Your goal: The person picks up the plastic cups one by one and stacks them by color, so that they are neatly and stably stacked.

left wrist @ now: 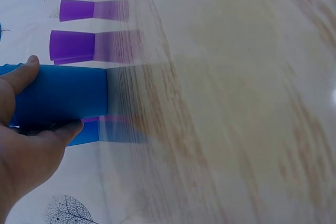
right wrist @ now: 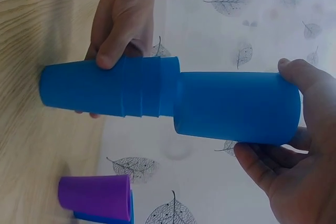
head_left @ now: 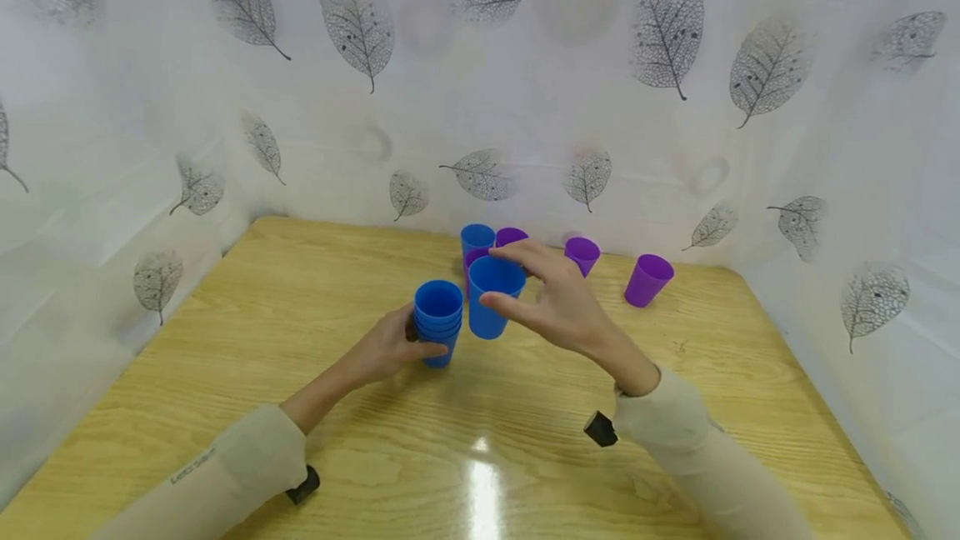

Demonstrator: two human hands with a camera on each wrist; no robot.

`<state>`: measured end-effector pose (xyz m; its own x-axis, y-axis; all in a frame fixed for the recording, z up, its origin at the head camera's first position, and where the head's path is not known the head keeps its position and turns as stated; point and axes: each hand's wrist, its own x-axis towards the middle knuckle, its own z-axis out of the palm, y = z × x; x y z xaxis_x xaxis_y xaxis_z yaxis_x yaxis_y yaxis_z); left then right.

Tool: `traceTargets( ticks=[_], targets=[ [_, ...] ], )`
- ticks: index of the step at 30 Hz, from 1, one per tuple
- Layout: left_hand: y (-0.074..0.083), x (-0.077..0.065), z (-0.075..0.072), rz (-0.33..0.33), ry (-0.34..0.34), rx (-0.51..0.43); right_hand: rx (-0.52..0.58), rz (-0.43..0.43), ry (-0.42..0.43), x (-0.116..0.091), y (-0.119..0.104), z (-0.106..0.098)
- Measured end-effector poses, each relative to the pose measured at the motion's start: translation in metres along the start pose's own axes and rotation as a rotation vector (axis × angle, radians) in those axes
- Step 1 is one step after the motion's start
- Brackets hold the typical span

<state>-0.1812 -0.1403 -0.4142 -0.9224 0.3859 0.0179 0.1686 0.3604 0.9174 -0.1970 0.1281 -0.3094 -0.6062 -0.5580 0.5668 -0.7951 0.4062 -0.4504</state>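
Observation:
My left hand (head_left: pixel 382 350) grips a stack of nested blue cups (head_left: pixel 438 330) round its side, the stack upright with its mouth up. Several stepped rims show on that stack in the right wrist view, and its base is close to the wooden surface. To its right, my right hand (head_left: pixel 562 300) holds a single blue cup (head_left: pixel 487 319) near the rim, thumb on one side and fingers on the other. In the right wrist view the lower end of this single cup (right wrist: pixel 236 106) overlaps the stack's top rim.
Behind the single cup stand a blue cup (head_left: pixel 477 236) and purple cups, one (head_left: pixel 512 234) at the back and one (head_left: pixel 474 260) partly hidden. Farther right are a purple cup (head_left: pixel 582 252) and another purple cup (head_left: pixel 649 280). Leaf-patterned white sheeting (head_left: pixel 480 90) encloses the wooden table (head_left: pixel 360 448).

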Motion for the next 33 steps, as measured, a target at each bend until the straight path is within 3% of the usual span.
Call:
traceTargets(
  ticks=[8, 18, 33],
  targets=[
    [0.001, 0.0, 0.0, 0.003, -0.013, 0.003, 0.036, -0.039, 0.026, 0.021, -0.008, 0.006],
    [-0.001, 0.0, -0.001, 0.015, -0.022, 0.011, 0.145, -0.063, 0.041, 0.041, -0.002, 0.018],
    [-0.004, 0.001, -0.001, 0.049, -0.035, 0.005, 0.155, -0.05, 0.006, 0.045, 0.0, 0.037]
  ],
)
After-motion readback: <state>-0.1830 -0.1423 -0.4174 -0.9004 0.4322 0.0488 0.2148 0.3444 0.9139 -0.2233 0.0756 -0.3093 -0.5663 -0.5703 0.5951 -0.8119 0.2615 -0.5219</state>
